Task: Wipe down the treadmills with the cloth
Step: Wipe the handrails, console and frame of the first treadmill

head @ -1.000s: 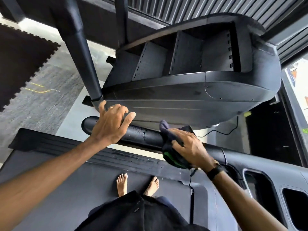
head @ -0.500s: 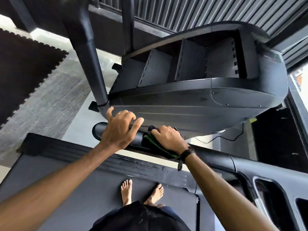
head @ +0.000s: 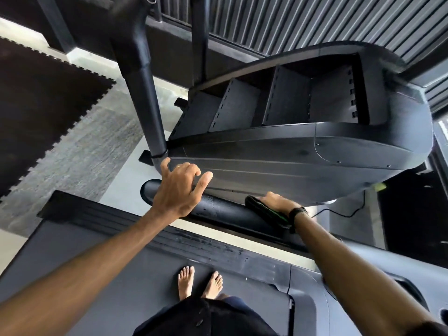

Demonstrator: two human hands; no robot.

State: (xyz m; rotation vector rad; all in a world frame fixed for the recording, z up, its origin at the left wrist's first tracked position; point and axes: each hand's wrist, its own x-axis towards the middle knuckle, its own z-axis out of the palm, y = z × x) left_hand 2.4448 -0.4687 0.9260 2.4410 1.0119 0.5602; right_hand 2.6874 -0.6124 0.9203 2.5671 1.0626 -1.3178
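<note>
I stand barefoot on the black treadmill's belt (head: pixel 101 275), facing its front handlebar (head: pixel 225 212), a thick black tube that shows wet streaks. My left hand (head: pixel 179 190) rests on the bar's left end with its fingers spread and loosely bent over the tube. A dark cloth with a green edge (head: pixel 266 212) is wrapped over the bar further right. My right hand (head: pixel 278 204) grips the cloth against the far side of the bar, with most of its fingers hidden behind the bar.
The treadmill's large black console housing (head: pixel 303 154) hangs just beyond the bar, carried by a black upright post (head: pixel 145 98). A black side rail with cut-outs (head: pixel 400 282) lies at the right. Dark foam floor mats (head: pixel 43 105) and a cable (head: pixel 339 212) lie beyond.
My right hand slid the cloth left along the bar toward my left hand, then back to the right and over to the bar's far side. The left hand stayed on the bar.
</note>
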